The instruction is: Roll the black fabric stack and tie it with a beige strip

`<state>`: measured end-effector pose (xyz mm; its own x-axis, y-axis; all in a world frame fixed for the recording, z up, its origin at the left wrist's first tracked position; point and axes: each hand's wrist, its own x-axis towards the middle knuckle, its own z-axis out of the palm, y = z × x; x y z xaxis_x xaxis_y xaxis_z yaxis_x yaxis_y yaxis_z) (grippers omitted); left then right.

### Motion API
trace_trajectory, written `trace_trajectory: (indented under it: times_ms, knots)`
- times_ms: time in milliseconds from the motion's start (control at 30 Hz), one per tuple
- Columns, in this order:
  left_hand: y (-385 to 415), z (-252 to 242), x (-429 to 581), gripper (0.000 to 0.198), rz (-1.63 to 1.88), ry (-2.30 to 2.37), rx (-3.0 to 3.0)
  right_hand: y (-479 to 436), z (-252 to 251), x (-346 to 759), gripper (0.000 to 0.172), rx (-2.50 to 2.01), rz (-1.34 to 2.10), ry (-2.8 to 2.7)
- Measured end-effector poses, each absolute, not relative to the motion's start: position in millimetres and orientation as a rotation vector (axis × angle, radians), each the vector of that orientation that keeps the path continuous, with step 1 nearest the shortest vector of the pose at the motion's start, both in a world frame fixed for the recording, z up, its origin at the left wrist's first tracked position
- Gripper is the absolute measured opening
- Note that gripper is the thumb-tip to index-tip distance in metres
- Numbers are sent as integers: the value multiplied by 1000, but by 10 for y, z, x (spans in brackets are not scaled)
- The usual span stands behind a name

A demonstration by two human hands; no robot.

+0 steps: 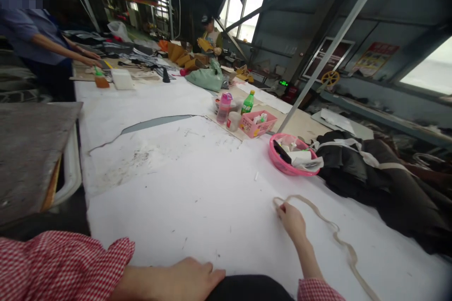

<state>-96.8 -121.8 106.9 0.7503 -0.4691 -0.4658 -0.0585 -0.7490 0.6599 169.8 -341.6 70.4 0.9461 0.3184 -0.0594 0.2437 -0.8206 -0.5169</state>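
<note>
My right hand (291, 220) reaches out over the white table cover (197, 183) and its fingers are closed on one end of a beige strip of fabric (328, 225). The strip loops away from the hand and trails back toward the near right edge. My left hand (192, 278) rests at the near edge of the table, fingers together and lying flat on a dark thing at the frame's bottom; it holds nothing that I can see. Both sleeves are red-and-white check.
A round pink basket (282, 162) with small items sits beyond the strip, beside a heap of black cloth (381, 183). Farther back stand a pink box (257, 124), a pink bottle (223, 107) and a green bottle (247, 102). Another person (38, 42) leans over the far left.
</note>
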Motion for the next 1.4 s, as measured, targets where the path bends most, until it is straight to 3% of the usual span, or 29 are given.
trace_trajectory:
  times_ms: [100,267,400,500,867,1167,1300,1400]
  knots:
    - [-1202,1034,-983,101,-839,-399,2307,-3793,998,1220,44,-2411,294,-365]
    - [-1174,1036,-1008,104,-823,-419,2283,-4018,1498,-167,44,-2082,232,13]
    - [-1182,1011,-1012,108,-801,-477,2327,-3514,1272,-1190,68,-1934,496,-56]
    - [-1188,992,-1014,109,-778,-524,2335,-3129,1002,-1592,70,-1949,487,-92]
    - [-1139,1048,-994,103,-804,-562,2246,-3077,937,-1712,55,-2270,365,-12]
    - [-1170,1094,-1062,98,-767,-557,2337,-2974,838,-1819,68,-2683,124,-221]
    - [-1179,1094,-1087,92,-743,-531,2362,-3004,804,-1882,73,-2417,142,-207]
    - [-1191,1080,-1094,90,-721,-520,2383,-3185,824,-1858,57,-2164,137,-196]
